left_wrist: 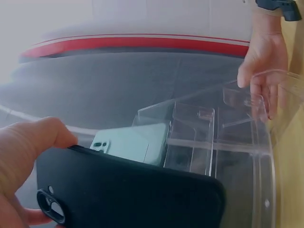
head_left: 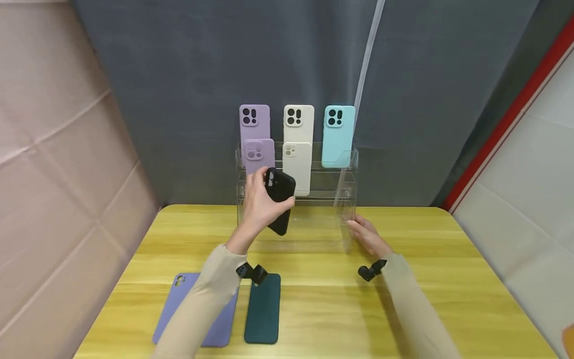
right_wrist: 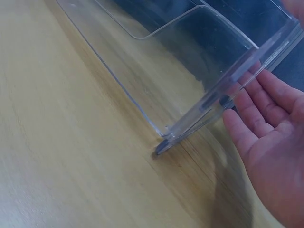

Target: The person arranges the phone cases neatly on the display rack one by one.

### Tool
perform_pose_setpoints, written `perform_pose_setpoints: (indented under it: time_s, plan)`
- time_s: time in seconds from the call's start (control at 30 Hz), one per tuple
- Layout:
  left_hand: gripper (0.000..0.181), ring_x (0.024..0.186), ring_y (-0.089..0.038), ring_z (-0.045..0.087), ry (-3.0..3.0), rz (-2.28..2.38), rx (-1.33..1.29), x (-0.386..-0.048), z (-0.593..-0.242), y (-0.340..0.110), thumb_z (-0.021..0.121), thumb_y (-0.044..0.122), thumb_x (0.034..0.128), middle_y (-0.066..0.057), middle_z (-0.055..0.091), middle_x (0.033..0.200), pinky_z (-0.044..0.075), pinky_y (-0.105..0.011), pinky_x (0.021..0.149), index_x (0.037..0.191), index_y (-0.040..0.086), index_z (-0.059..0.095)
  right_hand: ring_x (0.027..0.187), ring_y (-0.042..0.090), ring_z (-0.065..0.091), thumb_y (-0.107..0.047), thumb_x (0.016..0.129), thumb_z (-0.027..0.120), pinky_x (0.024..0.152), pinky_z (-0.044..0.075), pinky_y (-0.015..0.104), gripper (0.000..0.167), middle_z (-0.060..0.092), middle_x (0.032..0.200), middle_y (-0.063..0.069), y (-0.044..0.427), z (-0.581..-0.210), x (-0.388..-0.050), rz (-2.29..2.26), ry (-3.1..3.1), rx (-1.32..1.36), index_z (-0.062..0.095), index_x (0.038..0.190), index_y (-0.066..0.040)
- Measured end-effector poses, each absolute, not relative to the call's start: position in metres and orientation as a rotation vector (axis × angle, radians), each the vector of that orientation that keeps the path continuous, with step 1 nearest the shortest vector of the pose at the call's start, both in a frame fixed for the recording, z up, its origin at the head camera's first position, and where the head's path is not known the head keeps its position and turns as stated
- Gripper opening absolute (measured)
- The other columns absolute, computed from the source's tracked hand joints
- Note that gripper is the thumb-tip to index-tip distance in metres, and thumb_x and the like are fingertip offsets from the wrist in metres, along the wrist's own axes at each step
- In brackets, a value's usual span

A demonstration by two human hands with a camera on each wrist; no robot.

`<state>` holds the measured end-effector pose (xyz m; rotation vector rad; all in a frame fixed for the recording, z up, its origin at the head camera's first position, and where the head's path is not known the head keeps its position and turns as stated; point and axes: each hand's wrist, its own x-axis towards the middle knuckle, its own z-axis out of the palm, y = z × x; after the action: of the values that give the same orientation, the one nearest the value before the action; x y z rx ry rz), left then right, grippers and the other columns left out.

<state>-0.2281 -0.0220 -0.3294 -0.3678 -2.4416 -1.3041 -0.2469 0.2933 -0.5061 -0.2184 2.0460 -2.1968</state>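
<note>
My left hand (head_left: 261, 203) grips a black phone case (head_left: 280, 187) between thumb and fingers, tilted in front of a clear acrylic display stand (head_left: 314, 219). In the left wrist view the black phone case (left_wrist: 128, 190) shows its camera cutout at the lower left. My right hand (head_left: 368, 235) is at the stand's right side; in the right wrist view its fingers (right_wrist: 256, 102) lie extended against the clear side panel (right_wrist: 223, 90). On the stand's tiers are two purple cases (head_left: 255, 115), two white cases (head_left: 299, 174) and a light blue case (head_left: 339, 142).
A bluish-purple tablet-sized case (head_left: 221, 324) and a dark green phone case (head_left: 263, 314) lie on the yellow wood-grain table (head_left: 439, 279). A grey curtain (head_left: 179, 75) hangs behind the stand. Pale panels stand at both sides.
</note>
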Motion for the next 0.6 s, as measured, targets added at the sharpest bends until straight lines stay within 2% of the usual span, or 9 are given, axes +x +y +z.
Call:
perform_pose_setpoints:
  time_s: [0.17, 0.6]
  plan:
    - [0.083, 0.1, -0.028, 0.045, -2.362, -1.3, -0.36, -0.242, -0.315, 0.01, 0.078, 0.027, 0.0636, -0.016, 0.043, 0.117, 0.044, -0.041, 0.081, 0.132, 0.003, 0.037, 0.138, 0.038, 0.014, -0.018, 0.099, 0.046, 0.112, 0.012, 0.049, 0.06, 0.017, 0.149, 0.029, 0.291, -0.508, -0.248, -2.223, 2.032, -0.179, 0.019, 0.143, 0.013]
    - [0.082, 0.109, -0.025, 0.041, -2.089, -1.414, -0.198, -0.27, -0.3, 0.09, 0.081, 0.028, 0.0635, -0.013, 0.038, 0.12, 0.047, -0.039, 0.079, 0.125, 0.005, 0.032, 0.139, 0.036, 0.013, -0.017, 0.1, 0.044, 0.112, 0.012, 0.047, 0.056, 0.018, 0.15, 0.026, 0.288, -0.504, -0.243, -2.233, 2.04, -0.151, 0.021, 0.143, 0.01]
